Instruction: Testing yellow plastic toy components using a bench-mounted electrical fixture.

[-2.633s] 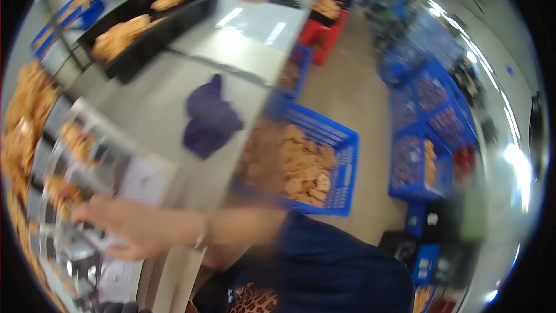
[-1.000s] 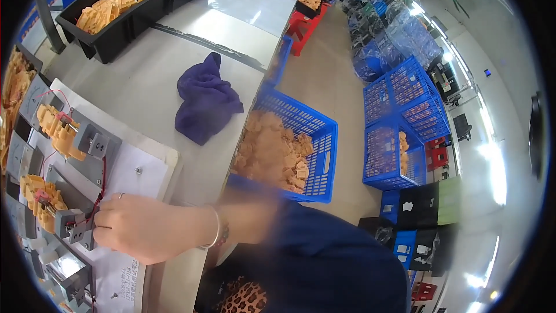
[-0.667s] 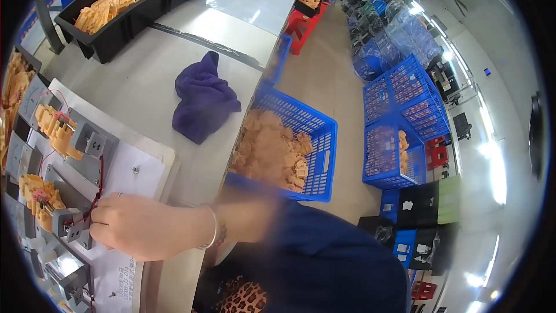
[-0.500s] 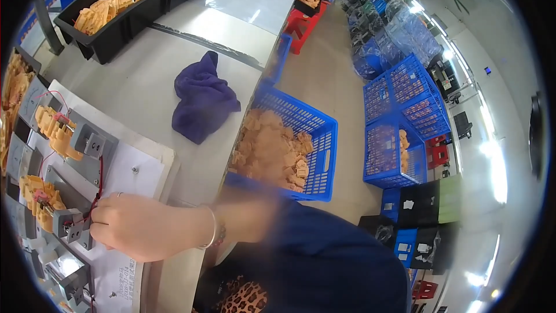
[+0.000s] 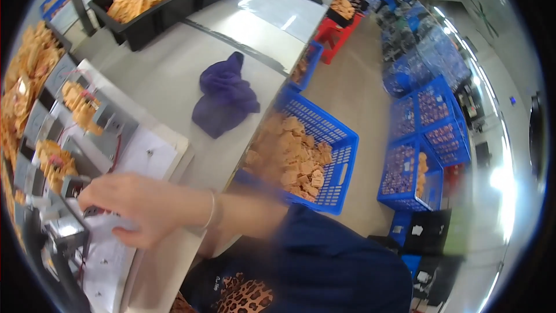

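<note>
A: How many hands show?

B: One. The person's right hand [image 5: 136,208] reaches across from the lower right, a thin bracelet [image 5: 212,211] on the wrist. Its fingers curl down over a small grey metal holder [image 5: 72,188] with red wires, at the left edge of the bench. It is blurred, so whether the fingertips pinch anything cannot be told. The left hand is out of sight.

A: And what lies around it?

B: A white sheet [image 5: 145,153] lies flat under the hand, on a pale board. Beyond it sit more grey box-shaped holders [image 5: 110,122] in a row; two of them near the hand carry tan, lumpy parts [image 5: 55,159]. One crumpled purple cloth [image 5: 226,95], soft and folded, lies on the smooth grey bench [image 5: 168,69], well apart from the hand.

A: Containers?

B: One long black tray [image 5: 174,0] holds tan pieces at the far end. One blue plastic lattice basket [image 5: 336,150] beside the bench is heaped with flat tan squares. At least three more blue baskets [image 5: 423,150] stand on the floor further right.
</note>
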Demonstrator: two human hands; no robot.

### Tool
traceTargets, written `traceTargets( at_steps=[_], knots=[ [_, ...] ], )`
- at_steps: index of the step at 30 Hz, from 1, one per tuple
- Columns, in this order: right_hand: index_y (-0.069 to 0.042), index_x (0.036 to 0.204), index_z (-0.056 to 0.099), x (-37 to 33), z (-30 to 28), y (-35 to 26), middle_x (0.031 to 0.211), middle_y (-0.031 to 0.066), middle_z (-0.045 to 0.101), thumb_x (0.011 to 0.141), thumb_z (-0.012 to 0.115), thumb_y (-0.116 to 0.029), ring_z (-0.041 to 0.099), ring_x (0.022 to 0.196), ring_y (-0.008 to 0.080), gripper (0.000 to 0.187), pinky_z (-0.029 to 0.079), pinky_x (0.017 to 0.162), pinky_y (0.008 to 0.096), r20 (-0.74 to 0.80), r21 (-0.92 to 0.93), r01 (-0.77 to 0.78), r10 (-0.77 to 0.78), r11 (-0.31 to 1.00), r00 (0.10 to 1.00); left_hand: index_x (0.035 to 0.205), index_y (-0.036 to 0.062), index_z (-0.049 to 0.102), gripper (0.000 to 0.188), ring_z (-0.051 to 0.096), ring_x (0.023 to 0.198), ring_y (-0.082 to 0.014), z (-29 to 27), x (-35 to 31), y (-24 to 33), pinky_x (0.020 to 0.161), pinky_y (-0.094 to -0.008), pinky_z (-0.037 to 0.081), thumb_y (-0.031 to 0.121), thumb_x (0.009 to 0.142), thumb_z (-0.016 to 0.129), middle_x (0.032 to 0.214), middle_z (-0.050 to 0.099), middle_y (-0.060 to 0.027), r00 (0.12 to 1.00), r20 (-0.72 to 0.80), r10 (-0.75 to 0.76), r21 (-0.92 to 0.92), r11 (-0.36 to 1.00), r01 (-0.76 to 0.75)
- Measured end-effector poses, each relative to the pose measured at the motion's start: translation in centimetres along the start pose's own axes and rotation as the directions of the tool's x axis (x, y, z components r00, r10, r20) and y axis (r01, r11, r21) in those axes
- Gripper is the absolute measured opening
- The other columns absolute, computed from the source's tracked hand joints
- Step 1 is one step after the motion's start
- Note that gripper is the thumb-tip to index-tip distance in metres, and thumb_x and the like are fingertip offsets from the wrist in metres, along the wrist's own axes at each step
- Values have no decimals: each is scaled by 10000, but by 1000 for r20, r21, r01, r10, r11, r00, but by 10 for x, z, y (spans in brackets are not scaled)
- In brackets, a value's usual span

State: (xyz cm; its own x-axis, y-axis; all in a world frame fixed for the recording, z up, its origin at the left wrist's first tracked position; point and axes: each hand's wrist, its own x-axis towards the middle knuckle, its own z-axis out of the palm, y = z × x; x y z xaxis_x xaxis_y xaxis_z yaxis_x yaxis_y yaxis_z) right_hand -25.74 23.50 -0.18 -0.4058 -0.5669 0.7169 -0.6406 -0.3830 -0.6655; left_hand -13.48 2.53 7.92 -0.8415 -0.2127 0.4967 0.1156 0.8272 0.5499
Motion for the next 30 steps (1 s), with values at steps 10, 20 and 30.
traceTargets(
  at_steps=[10, 20, 30],
  knots=[
    [-36, 1243, 546, -9, 1, 3, 922, 81, 628, 741, 656, -84, 605, 779, 153, 516, 497, 706, 285, -109, -129, -114, 101, 985, 989, 1164, 35, 584, 333, 597, 1038, -255, 11, 71, 11, 814, -329, 484, 234, 897, 571, 1135, 598, -194, 973, 199, -119, -46, 990, 131],
    [-42, 1063, 671, -40, -62, -13, 835, 31, 603, 794, 688, -60, 524, 784, 95, 271, 390, 658, 239, -481, -373, -390, 185, 842, 857, 1001, 152, 647, 252, 640, 800, -339, -114, -218, 7, 698, -411, 489, 315, 811, 678, 858, 669, -107, 52, 762, -646, 521, 658, 544],
    [-26, 896, 641, -17, -37, 0, 811, 61, 597, 800, 702, -87, 545, 732, 167, 129, 427, 676, 285, -179, -701, -303, 252, 646, 951, 1155, 163, 644, 321, 553, 1185, -307, -66, -445, -122, 974, -384, 469, 338, 895, 572, 1266, 603, -114, -215, 790, -574, 577, 815, -54]
  ],
)
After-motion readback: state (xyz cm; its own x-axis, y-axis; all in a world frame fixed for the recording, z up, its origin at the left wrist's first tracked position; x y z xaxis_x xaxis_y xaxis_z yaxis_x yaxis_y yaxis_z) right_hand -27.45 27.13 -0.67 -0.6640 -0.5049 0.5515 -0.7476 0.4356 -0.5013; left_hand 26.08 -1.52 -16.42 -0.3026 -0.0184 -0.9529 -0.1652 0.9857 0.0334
